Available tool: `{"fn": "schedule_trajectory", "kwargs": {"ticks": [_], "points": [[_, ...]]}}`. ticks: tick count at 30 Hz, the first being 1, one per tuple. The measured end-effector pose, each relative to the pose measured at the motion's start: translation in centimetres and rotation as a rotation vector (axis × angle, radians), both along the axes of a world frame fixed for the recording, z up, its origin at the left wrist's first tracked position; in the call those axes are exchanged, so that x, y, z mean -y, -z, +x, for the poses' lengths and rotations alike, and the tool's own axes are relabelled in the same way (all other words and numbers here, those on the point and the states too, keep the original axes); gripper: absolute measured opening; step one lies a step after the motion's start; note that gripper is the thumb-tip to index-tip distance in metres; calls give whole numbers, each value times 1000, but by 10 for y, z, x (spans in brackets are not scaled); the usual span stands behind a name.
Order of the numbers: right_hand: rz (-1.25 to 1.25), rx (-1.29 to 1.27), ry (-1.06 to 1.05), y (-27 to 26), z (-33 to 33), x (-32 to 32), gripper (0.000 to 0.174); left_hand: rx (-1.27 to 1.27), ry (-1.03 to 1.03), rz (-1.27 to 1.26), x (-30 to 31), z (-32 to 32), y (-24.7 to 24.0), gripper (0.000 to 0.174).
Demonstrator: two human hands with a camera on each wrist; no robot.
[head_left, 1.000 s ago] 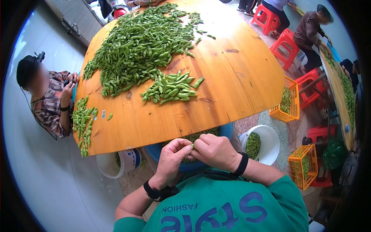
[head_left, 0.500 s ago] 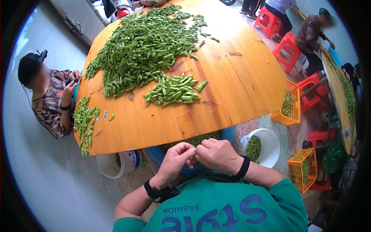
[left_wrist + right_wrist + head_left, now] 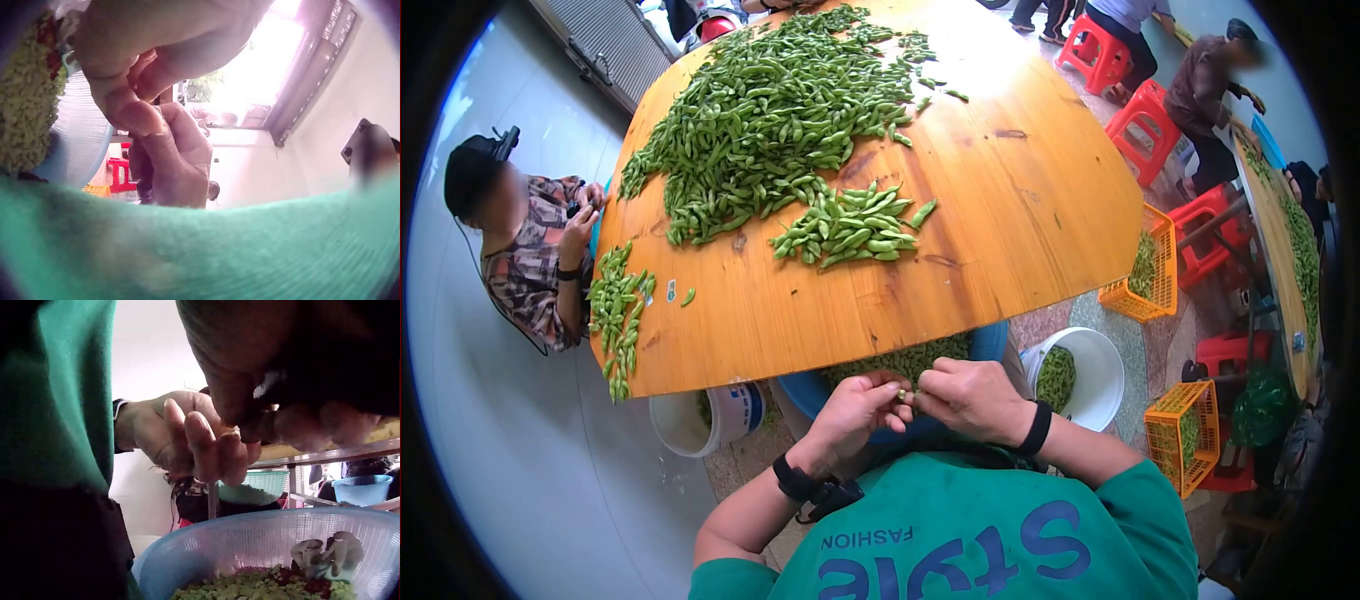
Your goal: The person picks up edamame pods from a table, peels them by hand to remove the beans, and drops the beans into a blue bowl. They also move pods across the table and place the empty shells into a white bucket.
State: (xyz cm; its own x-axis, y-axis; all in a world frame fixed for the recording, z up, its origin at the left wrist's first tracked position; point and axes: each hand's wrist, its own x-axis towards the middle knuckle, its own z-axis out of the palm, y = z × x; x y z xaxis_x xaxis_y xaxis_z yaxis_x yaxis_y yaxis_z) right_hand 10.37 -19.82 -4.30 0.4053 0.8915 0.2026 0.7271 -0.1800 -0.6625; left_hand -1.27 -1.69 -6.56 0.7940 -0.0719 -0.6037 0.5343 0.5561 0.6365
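Both hands meet over a blue mesh basket (image 3: 250,528) in front of the green shirt. Between the fingertips sits a small green soybean pod (image 3: 902,395), mostly covered by them. My left hand (image 3: 852,408) pinches it with thumb and bent fingers, and my right hand (image 3: 978,400) pinches its other side. In the right wrist view the left hand (image 3: 187,434) has its fingers curled, while the right one is dark above. Shelled green beans (image 3: 25,103) fill the basket's bottom. On the wooden table (image 3: 1000,240) a small group of pods (image 3: 850,225) lies nearest me.
A large heap of pods (image 3: 760,120) covers the table's far left. White buckets (image 3: 1105,380) flank the basket, and orange crates (image 3: 1165,262) and red stools (image 3: 1145,130) stand to the right. A person (image 3: 530,250) sits at the left edge; others work behind.
My fingertips were pressed close together half a second ago; now they are slightly apart, with the green pod showing between them. The head view has shifted a little.
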Motion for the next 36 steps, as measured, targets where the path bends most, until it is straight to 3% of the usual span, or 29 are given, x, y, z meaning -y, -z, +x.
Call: {"fn": "schedule_trajectory", "kwargs": {"ticks": [1, 4, 5, 9, 11, 13, 14, 17, 18, 21, 23, 24, 26, 36], "points": [[0, 0, 1, 0, 3, 5, 14, -33, -90, -57, -1, -1, 1, 21], [-44, -13, 148, 0, 14, 27, 13, -30, -98, -60, -7, -3, 1, 24], [-68, -3, 213, 1, 18, 35, 22, -34, -111, -57, -9, -4, 0, 25], [-240, 56, 421, 38, 42, 89, 18, -39, -82, -17, -12, -6, 5, 29], [-425, 137, 502, 67, 57, 126, 16, 27, 31, 379, -9, -3, -2, 35], [-520, 217, 525, 69, 61, 155, 28, 204, 300, 1016, -13, -6, 4, 40], [-599, 223, 515, 70, 62, 166, 41, 389, 251, 1277, -12, -12, 14, 34], [-676, 151, 611, 79, 65, 176, 27, 478, 375, 1124, -20, -4, -28, 23], [-673, 149, 608, 73, 65, 169, 27, 307, 301, 965, -15, 4, -55, 17], [-388, -123, 399, 45, 55, 129, 14, 484, 170, 1270, -33, 22, -72, 24], [-280, -269, 298, 34, 44, 103, 14, 487, 81, 1495, -50, 43, -72, 29], [-279, -283, 252, 32, 38, 92, 14, 490, 81, 1499, -57, 52, -69, 29], [-316, -276, 186, 18, 26, 68, 17, 468, 66, 1826, -70, 68, -61, 28], [-67, -397, -21, -4, 11, 22, 11, 457, 48, 1892, -80, 68, -49, 14]]}}
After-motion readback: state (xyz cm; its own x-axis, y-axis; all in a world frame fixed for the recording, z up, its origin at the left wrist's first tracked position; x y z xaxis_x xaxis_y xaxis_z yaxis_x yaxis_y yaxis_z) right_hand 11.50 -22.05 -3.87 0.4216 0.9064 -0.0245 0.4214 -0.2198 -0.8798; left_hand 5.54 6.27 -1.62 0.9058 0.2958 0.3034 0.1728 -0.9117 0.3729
